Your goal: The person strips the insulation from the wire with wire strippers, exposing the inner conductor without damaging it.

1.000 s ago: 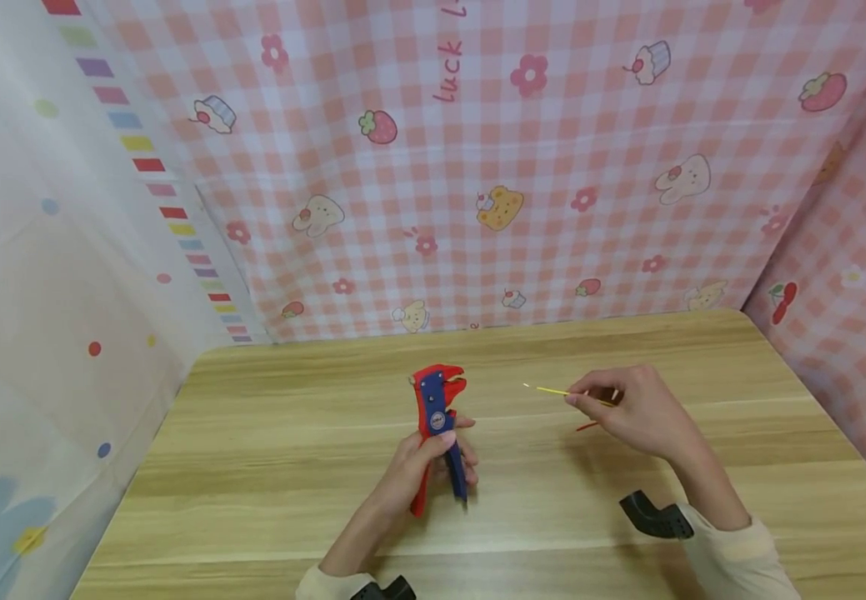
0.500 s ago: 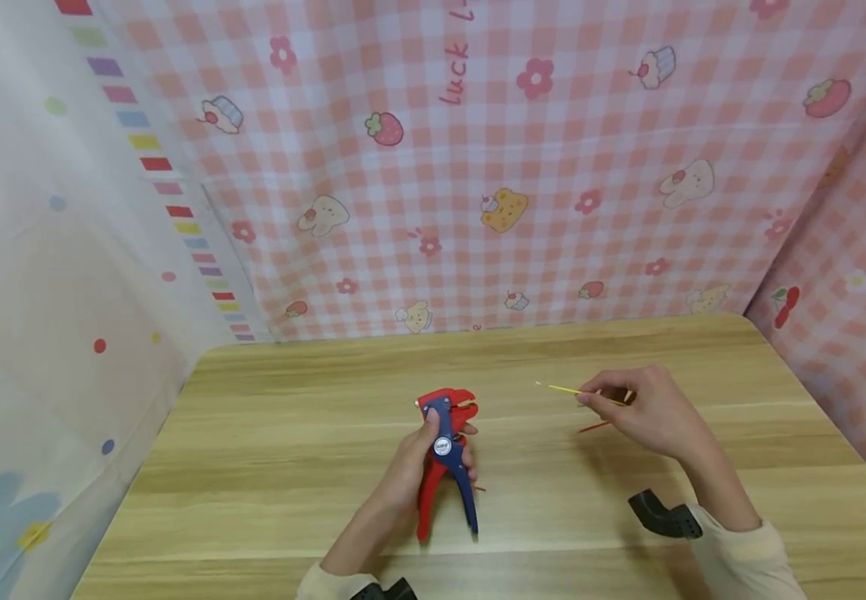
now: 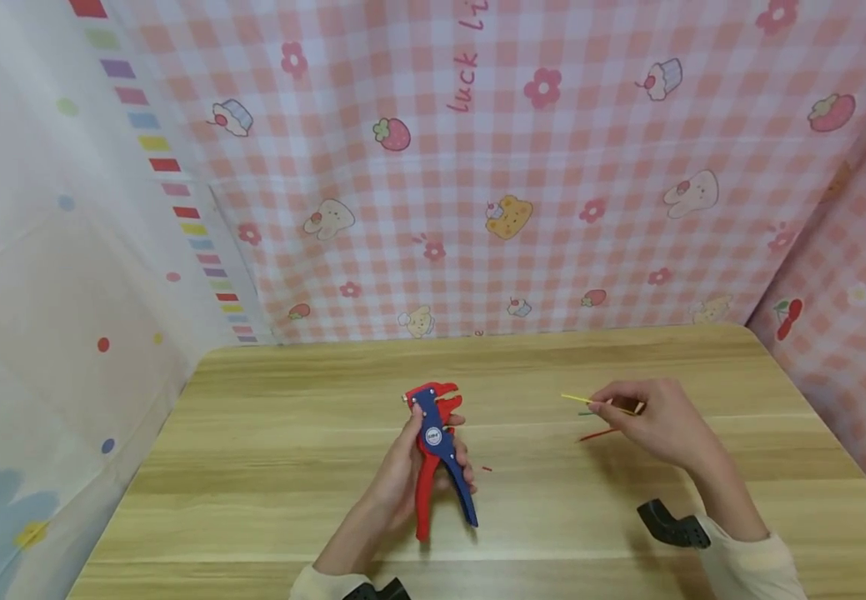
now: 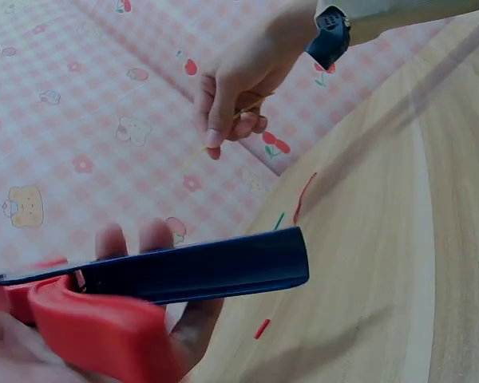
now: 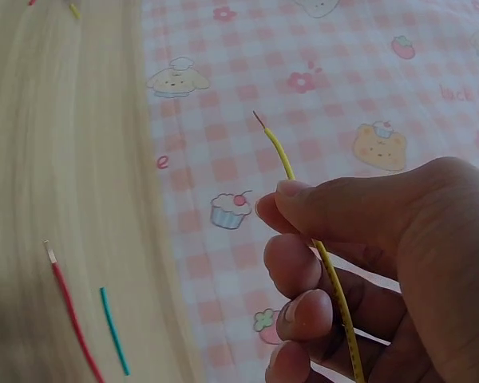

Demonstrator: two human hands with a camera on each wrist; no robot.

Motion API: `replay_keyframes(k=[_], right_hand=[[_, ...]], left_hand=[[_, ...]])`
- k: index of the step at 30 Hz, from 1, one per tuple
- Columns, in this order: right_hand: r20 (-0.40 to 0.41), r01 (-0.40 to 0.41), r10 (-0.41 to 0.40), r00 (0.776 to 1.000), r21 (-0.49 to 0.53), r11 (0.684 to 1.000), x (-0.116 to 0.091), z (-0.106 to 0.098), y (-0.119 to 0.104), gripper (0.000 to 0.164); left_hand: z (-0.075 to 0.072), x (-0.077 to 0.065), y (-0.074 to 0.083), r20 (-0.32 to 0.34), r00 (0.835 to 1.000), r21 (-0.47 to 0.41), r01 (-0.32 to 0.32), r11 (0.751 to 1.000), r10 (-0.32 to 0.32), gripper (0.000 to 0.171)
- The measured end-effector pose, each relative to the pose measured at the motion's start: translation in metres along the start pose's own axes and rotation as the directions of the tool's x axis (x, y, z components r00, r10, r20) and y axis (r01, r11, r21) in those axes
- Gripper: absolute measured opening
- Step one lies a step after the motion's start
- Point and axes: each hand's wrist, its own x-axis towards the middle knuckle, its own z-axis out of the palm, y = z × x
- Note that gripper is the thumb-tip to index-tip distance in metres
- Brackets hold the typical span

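My left hand (image 3: 401, 475) grips a red and blue wire stripper (image 3: 433, 417), thumb along its blue body, red jaws up and handles spread toward me. In the left wrist view the blue handle (image 4: 199, 267) crosses in front of the fingers. Off to the right, my right hand (image 3: 658, 421) pinches a yellow wire (image 5: 281, 152) between thumb and index finger. Bare copper strands (image 5: 258, 119) stick out of the wire's far end; its other end runs down past the palm. The wire and the stripper are well apart.
A red wire (image 5: 70, 307) with a bared end lies on the wooden table (image 3: 252, 500), beside a green wire (image 5: 114, 331). A short red insulation scrap (image 4: 262, 329) sits near the stripper. A yellow scrap (image 5: 74, 11) shows too. Checked cloth (image 3: 433, 167) hangs behind.
My left hand has shifted up the stripper, so its thumb lies on the body and both handles extend below. The right hand, still pinching the yellow wire, has drifted slightly right and nearer.
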Motion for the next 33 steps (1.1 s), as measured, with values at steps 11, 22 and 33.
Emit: replay_keyframes(k=[11,22,33], right_hand=[[-0.013,0.039,-0.039,0.999,-0.042,0.998,-0.010,0.006,0.017,0.008],[-0.015,0.076,-0.077,0.997,-0.067,0.995,-0.023,0.008,0.032,0.011],[0.063,0.018,-0.011,0.998,-0.114,0.993,-0.039,0.011,0.043,0.011]], left_hand=[[-0.006,-0.001,0.004,-0.092,0.995,-0.005,-0.041,0.999,0.040,0.060],[-0.014,-0.002,0.006,0.001,1.000,-0.058,-0.007,0.998,0.007,0.070],[-0.016,-0.002,0.008,0.054,0.997,-0.065,-0.055,0.996,0.059,0.070]])
